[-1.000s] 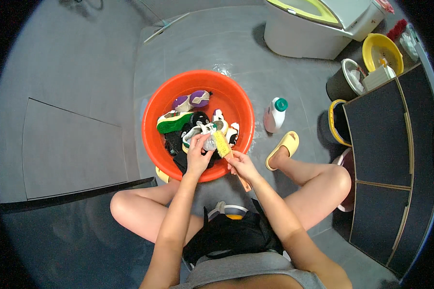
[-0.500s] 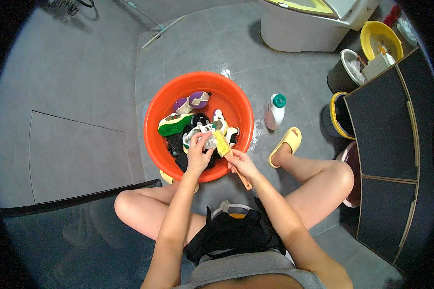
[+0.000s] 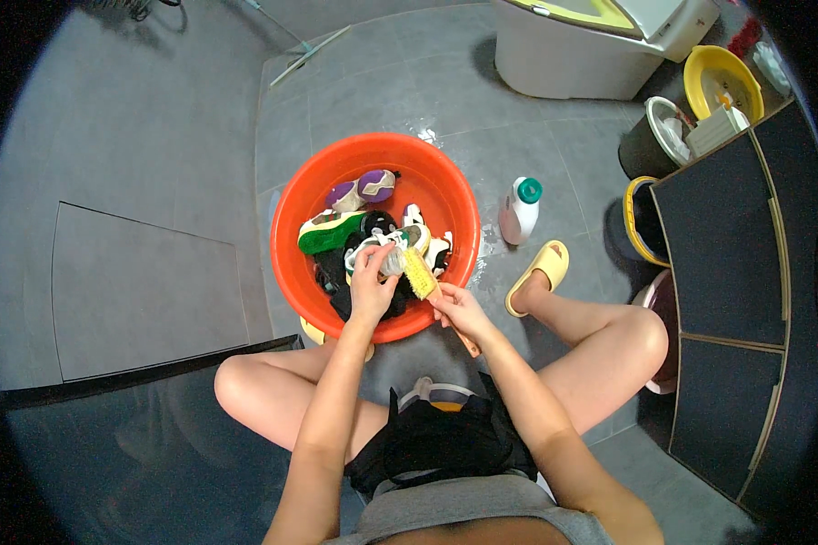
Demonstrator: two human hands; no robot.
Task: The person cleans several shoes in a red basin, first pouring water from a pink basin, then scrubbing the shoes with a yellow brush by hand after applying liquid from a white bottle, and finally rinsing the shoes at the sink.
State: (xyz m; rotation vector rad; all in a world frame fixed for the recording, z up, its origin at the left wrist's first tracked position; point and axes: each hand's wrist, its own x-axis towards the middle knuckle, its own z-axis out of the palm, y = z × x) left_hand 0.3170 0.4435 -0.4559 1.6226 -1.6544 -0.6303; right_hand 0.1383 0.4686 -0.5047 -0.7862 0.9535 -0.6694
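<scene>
A round orange-red basin (image 3: 432,182) stands on the floor before me, with several shoes inside. My left hand (image 3: 371,289) is over its near half, fingers closed on a small clear, whitish object (image 3: 394,262) whose kind I cannot make out. Beside it, my right hand (image 3: 462,314) grips the wooden handle of a scrub brush (image 3: 418,273) with yellow bristles, its head close to that object. Under the hands lie white shoes (image 3: 415,238) and dark items. Farther back are a green-soled shoe (image 3: 330,233) and purple-soled shoes (image 3: 376,185).
A white bottle with a green cap (image 3: 521,216) stands right of the basin, near my foot in a yellow slipper (image 3: 548,263). Along the right are a dark cabinet (image 3: 723,272), buckets (image 3: 650,150) and a yellow basin (image 3: 723,77). A toilet (image 3: 573,59) is at the back.
The brush head has shifted slightly down and left, beside the clear object. Both hands keep their holds; the shoes lie as before.
</scene>
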